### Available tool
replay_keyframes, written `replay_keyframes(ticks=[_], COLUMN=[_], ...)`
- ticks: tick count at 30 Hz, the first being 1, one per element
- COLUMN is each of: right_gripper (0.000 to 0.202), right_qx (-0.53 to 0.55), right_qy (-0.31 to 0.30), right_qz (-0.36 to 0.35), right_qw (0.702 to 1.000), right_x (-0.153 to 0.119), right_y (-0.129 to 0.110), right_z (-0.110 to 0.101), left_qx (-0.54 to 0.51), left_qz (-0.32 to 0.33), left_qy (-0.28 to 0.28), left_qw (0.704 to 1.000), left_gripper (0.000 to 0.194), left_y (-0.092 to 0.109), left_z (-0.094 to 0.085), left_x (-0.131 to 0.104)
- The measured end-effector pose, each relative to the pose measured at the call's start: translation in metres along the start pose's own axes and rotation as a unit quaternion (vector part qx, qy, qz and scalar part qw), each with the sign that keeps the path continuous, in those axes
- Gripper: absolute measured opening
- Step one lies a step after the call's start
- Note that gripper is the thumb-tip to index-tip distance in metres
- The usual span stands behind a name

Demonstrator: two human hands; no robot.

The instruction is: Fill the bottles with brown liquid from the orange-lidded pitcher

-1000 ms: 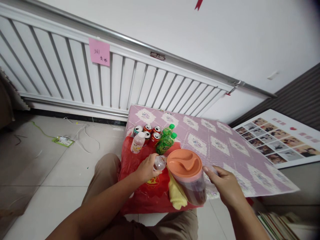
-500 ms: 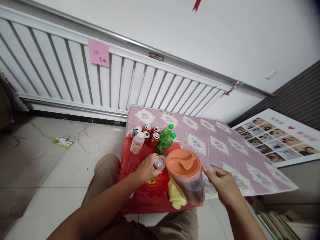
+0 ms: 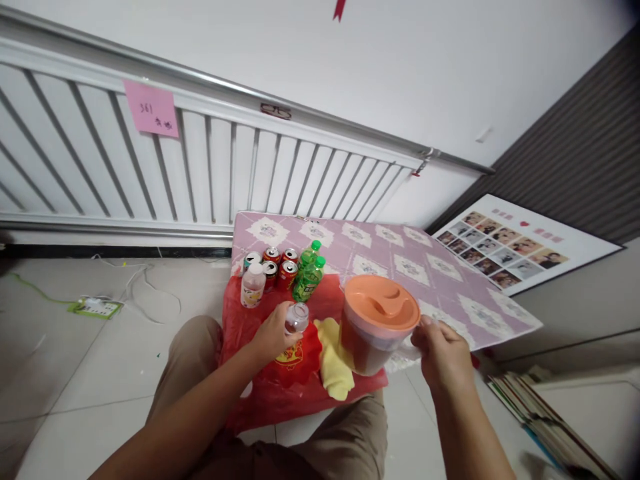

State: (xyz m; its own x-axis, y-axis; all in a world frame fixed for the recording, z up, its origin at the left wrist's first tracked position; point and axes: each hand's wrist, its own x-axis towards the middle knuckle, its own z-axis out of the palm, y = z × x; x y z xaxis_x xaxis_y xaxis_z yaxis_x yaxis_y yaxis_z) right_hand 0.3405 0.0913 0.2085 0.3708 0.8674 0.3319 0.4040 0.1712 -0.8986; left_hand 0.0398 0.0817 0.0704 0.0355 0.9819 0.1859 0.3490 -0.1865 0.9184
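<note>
My left hand (image 3: 274,335) is wrapped round a clear open-topped bottle (image 3: 297,318) above the red covering (image 3: 305,407). My right hand (image 3: 443,347) grips the handle of a clear pitcher (image 3: 364,350) with an orange lid (image 3: 383,302) and dark liquid inside. The pitcher stands apart from the bottle, to its right, beside a crumpled yellow cloth (image 3: 335,367). Behind the left hand are a capped pale bottle (image 3: 253,287), several cans (image 3: 287,275) and two green bottles (image 3: 309,280). Under the left hand lies a red sheet with yellow print (image 3: 300,360).
The table has a purple flowered cover (image 3: 410,267). Beyond it runs a white radiator (image 3: 220,167) with a pink note (image 3: 151,109). A photo board (image 3: 515,243) leans at the right; books (image 3: 550,420) lie below it. A power strip (image 3: 95,307) is on the floor.
The pitcher has lifted and shifted right, away from the bottle, with my right hand still on its handle. More of the yellow cloth shows. The whole view has swung somewhat to the right.
</note>
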Motion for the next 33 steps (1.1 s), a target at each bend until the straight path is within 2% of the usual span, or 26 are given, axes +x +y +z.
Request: replay_keyframes(ticks=[7,15,22,29,33], right_gripper=[0.039,0.04,0.038,0.04,0.043], right_qx=[-0.013,-0.001,0.003,0.012,0.007], right_qy=[0.104,0.174,0.187,0.155,0.138], right_qz=[0.051,0.087,0.127,0.15,0.154], right_qw=[0.993,0.981,0.974,0.976,0.978], right_x=[-0.01,-0.029,-0.042,-0.046,-0.047], right_y=[0.032,0.076,0.095,0.101,0.105], right_z=[-0.018,-0.009,-0.002,-0.011,-0.016], left_qx=[-0.012,0.019,0.036,0.054,0.051], left_qz=[0.001,-0.018,-0.025,-0.033,-0.038], left_qy=[-0.003,0.001,-0.005,0.001,0.0], left_qw=[1.0,1.0,0.999,0.998,0.998], left_gripper=[0.067,0.068,0.067,0.082,0.077], left_y=[-0.006,0.006,0.003,0.003,0.006], left_z=[0.003,0.001,0.002,0.003,0.003], left_x=[0.0,-0.002,-0.002,-0.001,-0.002])
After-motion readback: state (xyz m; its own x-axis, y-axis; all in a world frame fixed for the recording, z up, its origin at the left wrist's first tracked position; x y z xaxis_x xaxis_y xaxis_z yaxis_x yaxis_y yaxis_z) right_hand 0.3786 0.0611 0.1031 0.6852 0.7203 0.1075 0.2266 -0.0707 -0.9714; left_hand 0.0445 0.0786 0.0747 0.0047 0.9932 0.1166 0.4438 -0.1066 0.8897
